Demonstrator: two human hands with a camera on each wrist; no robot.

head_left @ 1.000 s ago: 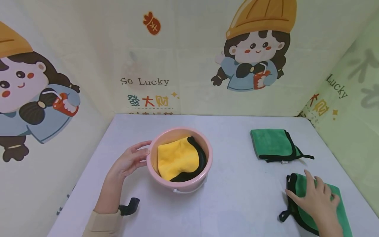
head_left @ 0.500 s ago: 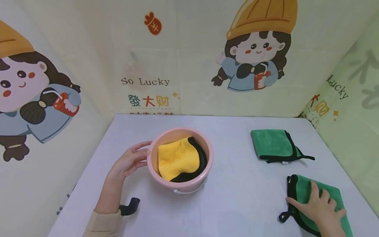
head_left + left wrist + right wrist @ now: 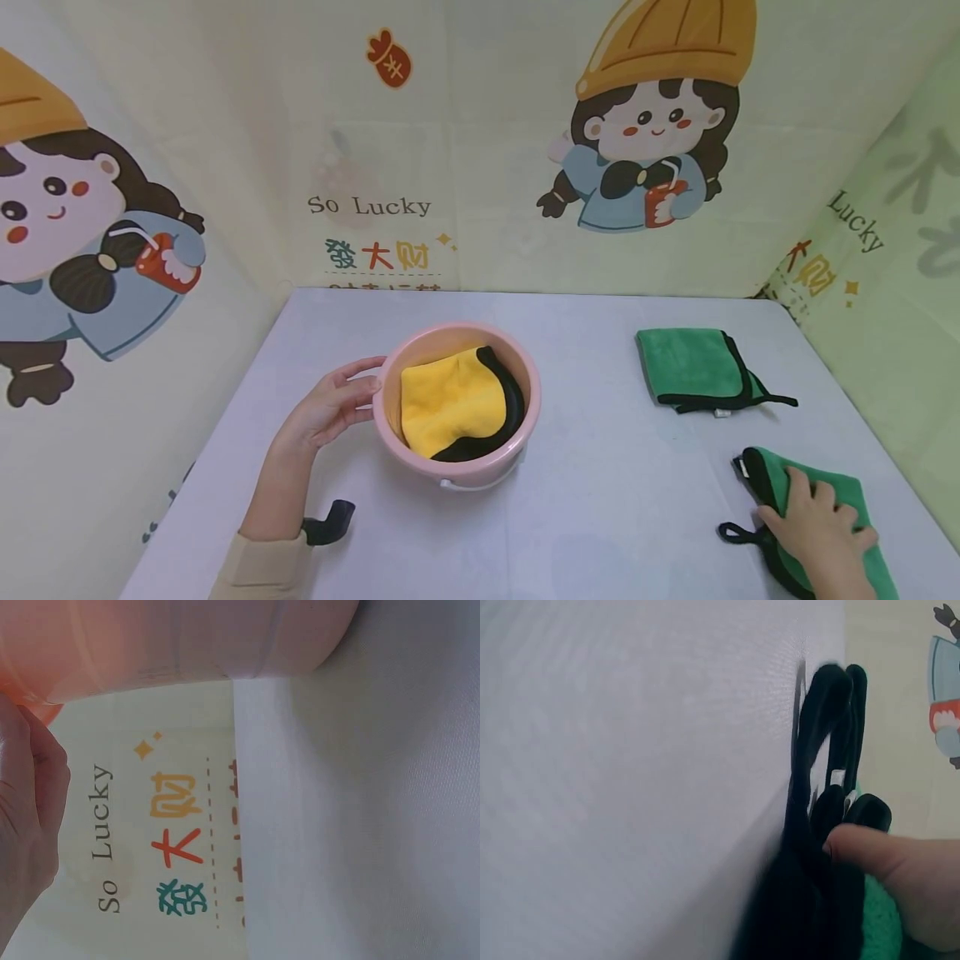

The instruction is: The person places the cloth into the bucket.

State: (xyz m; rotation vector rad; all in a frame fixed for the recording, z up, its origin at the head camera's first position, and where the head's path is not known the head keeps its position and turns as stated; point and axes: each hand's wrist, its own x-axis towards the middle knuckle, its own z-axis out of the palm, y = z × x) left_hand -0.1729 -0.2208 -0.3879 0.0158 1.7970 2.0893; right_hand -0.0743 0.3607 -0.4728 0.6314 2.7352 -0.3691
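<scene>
My left hand [image 3: 330, 408] holds the left side of a pink bucket [image 3: 457, 473], with fingers and thumb at its rim. A folded yellow cloth [image 3: 450, 404] with black edging lies inside. At the lower right, my right hand [image 3: 821, 529] grips a folded green cloth [image 3: 873, 508] with black edging and a hanging loop. The right wrist view shows the thumb [image 3: 870, 847] tucked against the black edging [image 3: 802, 900], which bends upward; the other fingers are out of that view. The left wrist view has the bucket wall [image 3: 165, 637] above part of the left hand [image 3: 30, 802].
Another folded green cloth [image 3: 690, 367] lies toward the back right of the white table [image 3: 585, 500]. A black strap end [image 3: 330, 523] sticks out beside the left wrist. Printed cloth walls [image 3: 495, 167] stand behind the table and at both sides.
My right hand has settled lower onto the near green cloth, and its fingers have drawn in. The cloth's left edge and loop have shifted right and lifted. My left hand and the bucket stay put.
</scene>
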